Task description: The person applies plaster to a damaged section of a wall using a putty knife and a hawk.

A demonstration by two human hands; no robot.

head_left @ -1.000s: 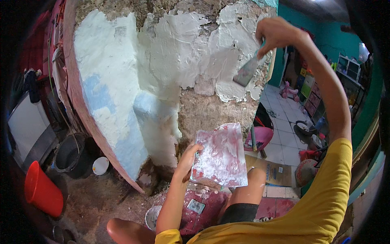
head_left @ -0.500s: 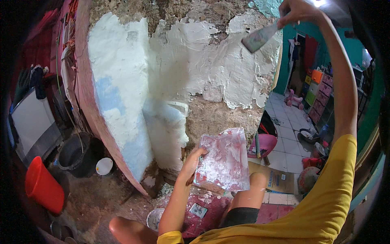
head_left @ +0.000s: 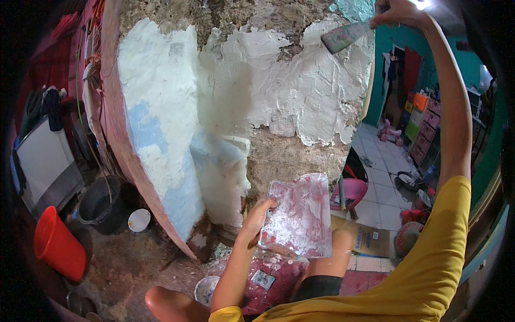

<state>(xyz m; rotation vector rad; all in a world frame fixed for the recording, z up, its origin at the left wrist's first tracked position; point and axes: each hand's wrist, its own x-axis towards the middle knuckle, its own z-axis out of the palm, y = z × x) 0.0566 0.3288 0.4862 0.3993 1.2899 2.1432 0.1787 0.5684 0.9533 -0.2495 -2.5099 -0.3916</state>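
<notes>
— What changes here?
— The right hand [head_left: 394, 12] has climbed; its fingers grip the scraper [head_left: 346, 36], whose blade now meets the wet plaster [head_left: 279, 86] near the wall's top edge. So spreading has reached the upper patch.
— And the other?
— The left hand [head_left: 257, 212] clasps the smeared board [head_left: 300, 214] low down. The right fingertips are cut off at the top.

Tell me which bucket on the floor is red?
The red bucket is the one tipped over at the far left. The other bucket, beside it and nearer the wall, is black and stands upright.
</notes>
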